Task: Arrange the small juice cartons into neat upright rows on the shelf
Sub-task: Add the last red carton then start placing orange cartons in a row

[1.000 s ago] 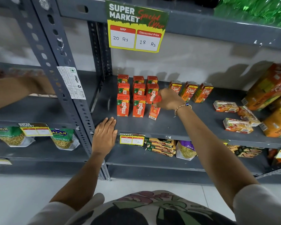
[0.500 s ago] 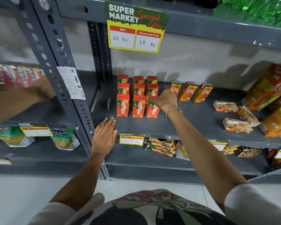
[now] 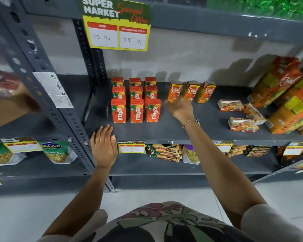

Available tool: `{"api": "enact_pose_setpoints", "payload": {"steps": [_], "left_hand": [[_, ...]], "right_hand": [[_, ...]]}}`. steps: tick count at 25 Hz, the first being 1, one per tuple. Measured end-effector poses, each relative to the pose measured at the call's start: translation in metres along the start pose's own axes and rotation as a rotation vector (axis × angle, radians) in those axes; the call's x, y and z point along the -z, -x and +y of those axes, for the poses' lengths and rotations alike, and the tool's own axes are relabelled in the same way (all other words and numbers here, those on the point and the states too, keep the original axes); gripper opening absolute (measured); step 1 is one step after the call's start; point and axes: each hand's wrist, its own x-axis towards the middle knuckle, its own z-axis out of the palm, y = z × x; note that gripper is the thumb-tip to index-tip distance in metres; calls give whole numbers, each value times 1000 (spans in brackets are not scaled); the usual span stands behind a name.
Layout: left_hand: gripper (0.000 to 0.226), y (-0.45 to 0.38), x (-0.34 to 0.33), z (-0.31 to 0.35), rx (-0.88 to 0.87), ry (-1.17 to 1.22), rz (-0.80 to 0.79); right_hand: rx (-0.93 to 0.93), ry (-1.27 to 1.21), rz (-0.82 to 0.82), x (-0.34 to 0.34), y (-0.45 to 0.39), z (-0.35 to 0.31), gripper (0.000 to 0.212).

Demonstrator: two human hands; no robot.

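Note:
Several red Maaza cartons [image 3: 136, 110] stand upright in three neat rows at the left of the grey shelf [image 3: 191, 131]. To their right stand three orange Real cartons [image 3: 191, 91] in a row at the back. My right hand [image 3: 179, 109] hovers just in front of the leftmost Real carton [image 3: 174, 89], fingers apart, holding nothing. Three small cartons [image 3: 242, 124] lie flat further right. My left hand [image 3: 104, 145] rests flat and open on the shelf's front edge.
Large orange pineapple juice boxes [image 3: 287, 95] lean at the far right. A price sign [image 3: 117, 27] hangs from the shelf above. Snack packets [image 3: 59, 152] fill the lower shelves. Another person's arm [image 3: 9, 105] holds packets at the left shelf unit behind the upright post [image 3: 42, 81].
My right hand let go of the last Maaza carton, now upright in the front row, and moved right toward the Real cartons. My left hand stayed put.

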Motion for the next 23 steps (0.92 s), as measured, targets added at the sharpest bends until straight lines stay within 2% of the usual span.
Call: {"api": "enact_pose_setpoints", "payload": {"steps": [3,6,10,16,18,20,23], "left_hand": [[48,12,-11,37,-11,57,2],[49,23,-25,85,-121,69,-81],[49,18,-43,149,-156,92,-157],[50,17,-70,209,-184,-44,-265],[50,18,-74,204,-203,-105,-263],[50,18,-77,201,-208,-137,-263],[51,20,-77,207,-181,-143,-265]], "right_hand": [[-12,-34,24,19,5,45,28],[-34,-31,76,48,4,95,12],[-68,56,76,97,-8,168,33],[82,382,-264,138,-35,255,61],[95,434,-287,133,-39,269,60],[154,429,-238,131,-42,276,51],[186,276,-130,128,-40,267,40]]}}
